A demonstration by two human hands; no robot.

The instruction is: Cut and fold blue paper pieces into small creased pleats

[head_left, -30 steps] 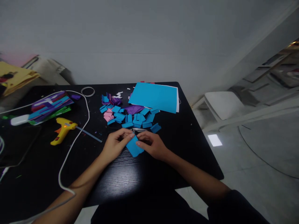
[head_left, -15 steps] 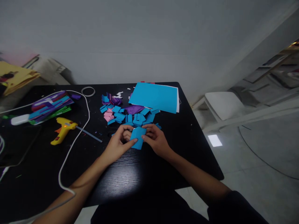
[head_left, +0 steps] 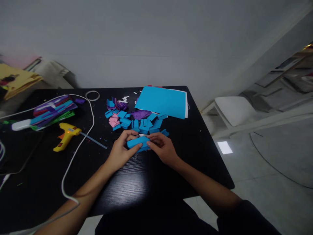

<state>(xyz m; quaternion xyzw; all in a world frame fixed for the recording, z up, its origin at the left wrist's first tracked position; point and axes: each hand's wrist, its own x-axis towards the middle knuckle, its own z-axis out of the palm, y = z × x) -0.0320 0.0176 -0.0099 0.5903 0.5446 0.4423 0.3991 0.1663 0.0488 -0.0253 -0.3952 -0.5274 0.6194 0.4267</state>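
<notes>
On my feed, a yellow glue gun (head_left: 65, 138) lies on the black table (head_left: 193, 150), its stick (head_left: 95, 141) crossing a looping white cable (head_left: 93, 119). I see a pale ring (head_left: 92, 100) near the far edge. To the right, I make out a white chair (head_left: 233, 109), a bright patch (head_left: 225, 147) and a dark wire (head_left: 264, 159) on the floor (head_left: 241, 199).

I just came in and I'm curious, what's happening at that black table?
A person's left hand and right hand hold a small folded piece of blue paper between their fingers. Just beyond it lie many small folded blue paper pieces and some pink ones. A yellow glue gun lies off to the left, untouched.
</notes>
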